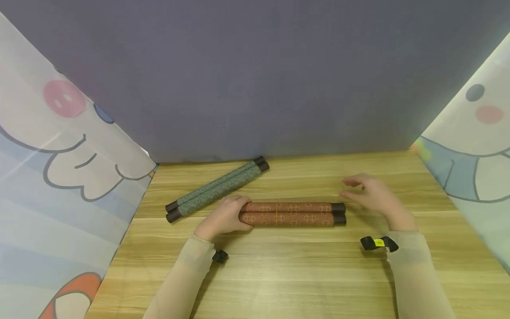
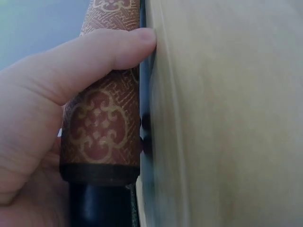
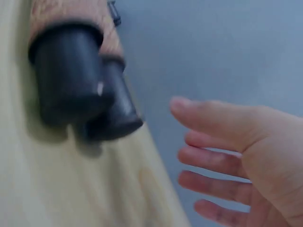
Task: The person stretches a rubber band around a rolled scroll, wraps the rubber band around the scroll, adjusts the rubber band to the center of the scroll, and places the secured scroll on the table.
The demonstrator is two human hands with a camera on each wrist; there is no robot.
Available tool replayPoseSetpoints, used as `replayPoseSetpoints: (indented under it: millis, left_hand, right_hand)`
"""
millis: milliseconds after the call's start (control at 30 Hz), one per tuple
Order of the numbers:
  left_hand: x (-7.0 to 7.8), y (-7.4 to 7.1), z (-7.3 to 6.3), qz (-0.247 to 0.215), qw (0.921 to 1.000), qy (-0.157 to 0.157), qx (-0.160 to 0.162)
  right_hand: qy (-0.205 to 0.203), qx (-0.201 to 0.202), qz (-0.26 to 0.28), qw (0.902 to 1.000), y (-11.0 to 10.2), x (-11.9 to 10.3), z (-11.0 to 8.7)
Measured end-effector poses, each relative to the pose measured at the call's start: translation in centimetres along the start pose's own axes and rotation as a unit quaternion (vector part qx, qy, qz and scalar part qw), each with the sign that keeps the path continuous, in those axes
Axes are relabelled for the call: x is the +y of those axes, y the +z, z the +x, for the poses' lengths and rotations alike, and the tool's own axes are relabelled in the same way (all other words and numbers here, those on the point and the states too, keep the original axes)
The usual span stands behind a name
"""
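A reddish-brown scroll (image 1: 287, 219) with gold medallions lies across the table, rolled up from both ends into two rolls side by side. My left hand (image 1: 226, 215) grips its left end; in the left wrist view the thumb lies across the patterned roll (image 2: 102, 125), above a black end knob (image 2: 99, 203). Just off the scroll's right end, my right hand (image 1: 372, 195) is apart from it, its fingers loosely bent and holding nothing. The right wrist view shows the black knobs (image 3: 71, 78) beside that hand (image 3: 255, 156). Behind the left hand, a green scroll (image 1: 221, 188) lies slanted, also in two rolls.
The wooden table (image 1: 279, 274) ends at a grey upright panel (image 1: 279, 88) at the back. Cartoon-printed walls stand on the left (image 1: 24, 212) and right (image 1: 490, 155). Black straps hang at the left (image 1: 220, 256) and right (image 1: 378, 243) sleeve cuffs.
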State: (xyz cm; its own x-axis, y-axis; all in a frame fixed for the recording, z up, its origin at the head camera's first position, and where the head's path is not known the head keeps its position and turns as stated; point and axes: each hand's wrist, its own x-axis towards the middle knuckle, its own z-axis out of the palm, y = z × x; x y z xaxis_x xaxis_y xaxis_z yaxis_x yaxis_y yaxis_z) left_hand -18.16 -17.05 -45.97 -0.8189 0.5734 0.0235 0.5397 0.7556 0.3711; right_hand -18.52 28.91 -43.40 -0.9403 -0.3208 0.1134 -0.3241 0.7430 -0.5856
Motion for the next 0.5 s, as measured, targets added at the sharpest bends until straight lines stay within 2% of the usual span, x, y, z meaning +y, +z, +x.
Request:
replayPoseSetpoints:
  millis: [267, 367, 500]
  left_hand:
    - [0.1, -0.6, -0.2, -0.023, 0.9987, -0.023, -0.039]
    - [0.0, -0.6, -0.3, -0.025, 0.9982, -0.027, -0.048]
    - [0.0, -0.6, -0.4, -0.022, 0.998, -0.027, -0.053]
  right_hand:
    - [0.044, 0.09, -0.034, 0.9944, 0.9, 3.7, -0.4]
    - [0.067, 0.109, -0.024, 0.9915, 1.2, 4.5, -0.6]
    - [0.078, 0.124, -0.01, 0.9891, 1.0, 5.2, -0.8]
